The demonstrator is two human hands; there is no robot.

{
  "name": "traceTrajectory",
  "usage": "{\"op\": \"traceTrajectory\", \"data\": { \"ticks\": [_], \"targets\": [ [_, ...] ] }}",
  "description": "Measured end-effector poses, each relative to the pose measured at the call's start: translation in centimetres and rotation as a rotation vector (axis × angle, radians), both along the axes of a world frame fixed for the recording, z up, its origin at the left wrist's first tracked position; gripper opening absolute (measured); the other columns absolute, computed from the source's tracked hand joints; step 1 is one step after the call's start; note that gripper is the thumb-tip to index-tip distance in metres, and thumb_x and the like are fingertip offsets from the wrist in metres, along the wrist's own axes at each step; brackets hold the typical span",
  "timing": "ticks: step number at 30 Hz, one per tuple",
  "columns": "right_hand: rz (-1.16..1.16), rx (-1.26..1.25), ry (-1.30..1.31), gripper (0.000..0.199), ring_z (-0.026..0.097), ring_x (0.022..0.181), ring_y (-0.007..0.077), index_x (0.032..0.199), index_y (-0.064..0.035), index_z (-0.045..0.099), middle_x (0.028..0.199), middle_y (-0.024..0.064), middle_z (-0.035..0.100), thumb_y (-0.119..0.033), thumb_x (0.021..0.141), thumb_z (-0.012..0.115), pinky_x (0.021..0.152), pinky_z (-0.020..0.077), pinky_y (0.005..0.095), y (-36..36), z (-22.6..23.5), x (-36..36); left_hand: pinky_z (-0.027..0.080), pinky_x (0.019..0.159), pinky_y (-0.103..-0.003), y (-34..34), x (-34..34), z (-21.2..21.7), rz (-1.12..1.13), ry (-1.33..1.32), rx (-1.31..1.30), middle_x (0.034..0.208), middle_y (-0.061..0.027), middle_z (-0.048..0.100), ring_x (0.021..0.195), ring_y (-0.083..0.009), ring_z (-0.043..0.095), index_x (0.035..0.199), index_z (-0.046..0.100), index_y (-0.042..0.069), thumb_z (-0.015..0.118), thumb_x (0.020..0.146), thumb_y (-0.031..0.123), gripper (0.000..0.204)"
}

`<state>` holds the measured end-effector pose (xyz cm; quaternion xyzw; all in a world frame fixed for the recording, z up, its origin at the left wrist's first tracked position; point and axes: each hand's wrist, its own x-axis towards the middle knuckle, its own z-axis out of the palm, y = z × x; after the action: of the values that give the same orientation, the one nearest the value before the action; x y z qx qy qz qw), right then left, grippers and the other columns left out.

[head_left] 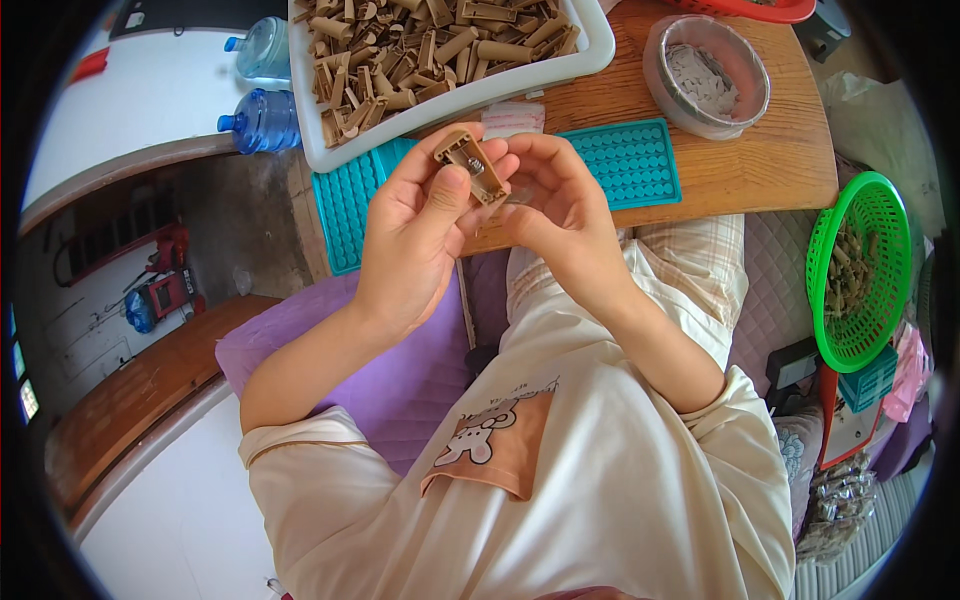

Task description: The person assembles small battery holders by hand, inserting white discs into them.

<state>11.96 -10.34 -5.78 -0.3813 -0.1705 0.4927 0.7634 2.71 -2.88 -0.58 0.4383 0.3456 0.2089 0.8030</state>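
My left hand (415, 235) holds a small tan plastic part (470, 165) with a metal spring showing in its open side, pinched between thumb and fingers. My right hand (555, 195) meets it from the right, its fingertips touching the lower end of the same part. Both hands hover over the near edge of a wooden table (760, 160). Whether the right hand holds a second small piece is hidden by its fingers.
A white tray (590, 45) full of tan parts stands at the back. Two teal moulded mats (630, 160) lie under and beside it. A round clear container (705, 75) sits right. A green basket (860, 270) of parts stands lower right. Water bottles (262, 118) lie left.
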Motion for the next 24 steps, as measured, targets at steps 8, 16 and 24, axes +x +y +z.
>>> {"op": "traceTrajectory", "data": {
  "ticks": [8,16,24],
  "targets": [
    [-0.017,-0.128,-0.347,0.023,0.055,0.083,0.0138,0.093,0.0023,0.049,0.084,0.0070,0.056,-0.003,0.071,0.054,0.073,0.0440,0.0264,-0.2,-1.8,-0.3,0.042,0.080,-0.023,-1.9,-0.3,-1.3,-0.136,0.245,0.548,0.099,-0.0089,0.056,0.092,-0.0125,0.052,0.108,0.047,-0.002,0.046,0.086,0.009,0.024],
    [0.492,-0.024,-0.476,0.024,0.058,0.075,0.0143,0.094,0.0021,0.052,0.080,0.0095,0.058,-0.007,0.073,0.059,0.068,0.0452,0.0257,-1.7,-4.3,4.8,0.047,0.074,-0.025,-0.6,-0.2,-1.1,-0.215,0.224,0.151,0.096,-0.0110,0.057,0.088,-0.0142,0.055,0.115,0.042,0.002,0.047,0.086,0.011,0.031],
    [-0.004,-0.516,-1.228,0.019,0.056,0.070,0.0246,0.087,-0.0034,0.058,0.080,0.0102,0.057,-0.010,0.070,0.062,0.061,0.0453,0.0317,-1.9,-8.7,6.9,0.049,0.073,-0.027,0.3,-0.1,-0.2,-0.392,0.319,0.124,0.099,-0.0104,0.056,0.086,-0.0164,0.058,0.118,0.040,0.005,0.050,0.084,0.018,0.037]
  ]
}}
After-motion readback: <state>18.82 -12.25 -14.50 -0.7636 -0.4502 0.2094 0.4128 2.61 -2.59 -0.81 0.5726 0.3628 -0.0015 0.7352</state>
